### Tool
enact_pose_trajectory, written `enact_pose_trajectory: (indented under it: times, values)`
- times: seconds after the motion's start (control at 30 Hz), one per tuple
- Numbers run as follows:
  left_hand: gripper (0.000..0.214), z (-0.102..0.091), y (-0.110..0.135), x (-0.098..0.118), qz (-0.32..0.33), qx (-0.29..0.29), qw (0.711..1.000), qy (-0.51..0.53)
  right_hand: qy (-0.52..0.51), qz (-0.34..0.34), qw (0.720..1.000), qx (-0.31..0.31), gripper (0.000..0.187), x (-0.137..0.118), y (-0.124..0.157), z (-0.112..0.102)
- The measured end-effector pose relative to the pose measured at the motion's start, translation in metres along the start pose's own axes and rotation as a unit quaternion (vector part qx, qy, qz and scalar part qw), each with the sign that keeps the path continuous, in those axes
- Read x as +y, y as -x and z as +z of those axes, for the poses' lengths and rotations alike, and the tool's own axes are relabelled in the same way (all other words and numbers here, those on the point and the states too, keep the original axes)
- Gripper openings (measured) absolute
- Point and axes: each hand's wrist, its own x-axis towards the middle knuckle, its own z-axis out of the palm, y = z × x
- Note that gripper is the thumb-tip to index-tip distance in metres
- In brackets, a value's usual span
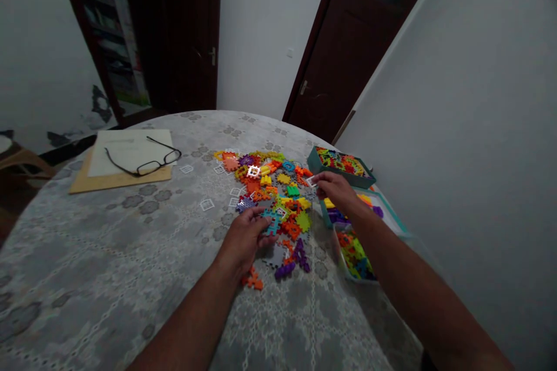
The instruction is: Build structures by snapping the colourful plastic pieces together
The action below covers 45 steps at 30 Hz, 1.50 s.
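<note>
Inspector: How does the left hand (246,235) stand, and on what?

Assessor: Clamped on a teal piece (272,223), thumb above and fingers to the near side, just over the near part of the heap (253,185). The grip at one end probably serves to leave the notched edges free.

Inspector: And the right hand (337,188)?

Assessor: Its fingertips are together on a white frame piece (310,181), at the heap's right edge. Holding it by a corner presumably spares the thin bars (whether the piece also touches the table cannot be told).

Inspector: The containers?

Assessor: A teal box (315,163) and a clear tub (340,261), both filled with pieces, stand to the right, probably for easy reach. The eyeglasses (150,168) lie well apart at the left, apparently out of the way.

Inspector: Appearance of the held items?

Assessor: The teal piece is flat, with squared teeth and notches. The white one is pale, open and window-like; its finer detail is too small to certify.
</note>
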Motion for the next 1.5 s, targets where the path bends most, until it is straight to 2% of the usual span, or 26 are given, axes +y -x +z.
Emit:
enact_pose_trajectory:
  times: [0.07,0.17,0.23,0.3,0.37,0.53,0.67,0.8,0.9,1.0,1.07,1.13,1.23,1.3,1.4,1.5]
  values:
    - [0.025,-0.001,-0.002,-0.002,0.013,0.017,1.000,0.010,0.038,-0.027,0.991,-0.124,0.017,-0.005,0.035,0.010]
    - [0.026,-0.002,-0.005,-0.004,0.029,0.034,0.999,0.016,0.091,-0.072,0.947,-0.298,0.015,-0.012,0.084,0.019]
    - [0.027,-0.002,-0.005,-0.005,0.031,0.040,0.999,0.012,0.100,-0.091,0.920,-0.367,0.016,-0.016,0.108,0.022]
    - [0.027,-0.002,-0.005,-0.006,0.032,0.043,0.999,0.006,0.096,-0.095,0.909,-0.395,0.019,-0.017,0.123,0.025]
    - [0.026,-0.002,-0.005,-0.006,0.036,0.043,0.998,-0.002,0.092,-0.090,0.916,-0.381,0.021,-0.015,0.128,0.028]
    - [0.027,-0.004,-0.007,-0.007,0.044,0.034,0.998,-0.030,0.129,-0.122,0.939,-0.295,0.018,-0.009,0.122,0.034]
    - [0.033,-0.006,-0.012,-0.009,0.079,0.039,0.996,-0.033,0.139,-0.131,0.938,-0.288,0.019,-0.008,0.122,0.040]
    - [0.040,-0.006,-0.013,-0.009,0.093,0.059,0.994,-0.026,0.149,-0.147,0.946,-0.246,0.020,-0.006,0.122,0.044]
    - [0.042,-0.002,-0.008,-0.004,0.100,0.062,0.993,-0.015,0.144,-0.148,0.945,-0.254,0.021,-0.002,0.120,0.053]
    - [0.048,0.001,0.001,0.006,0.115,0.012,0.992,0.046,0.124,-0.163,0.947,-0.247,0.023,0.004,0.115,0.070]
    - [0.052,0.002,0.010,0.013,0.112,-0.052,0.988,0.095,0.095,-0.190,0.951,-0.224,0.024,0.006,0.111,0.084]
    - [0.054,0.002,0.020,0.018,0.097,-0.126,0.980,0.120,0.061,-0.212,0.946,-0.236,0.023,0.005,0.106,0.096]
    - [0.053,0.001,0.034,0.018,0.065,-0.237,0.965,0.086,0.024,-0.214,0.938,-0.271,0.016,-0.004,0.098,0.105]
    - [0.050,0.002,0.038,0.015,0.040,-0.289,0.956,0.038,0.012,-0.228,0.942,-0.246,0.018,-0.009,0.094,0.104]
    - [0.047,0.004,0.035,0.008,0.033,-0.297,0.954,-0.002,-0.004,-0.229,0.953,-0.200,0.034,-0.009,0.094,0.095]
    - [0.045,0.004,0.022,0.002,0.066,-0.228,0.971,-0.021,-0.035,-0.145,0.976,-0.162,0.034,0.003,0.100,0.082]
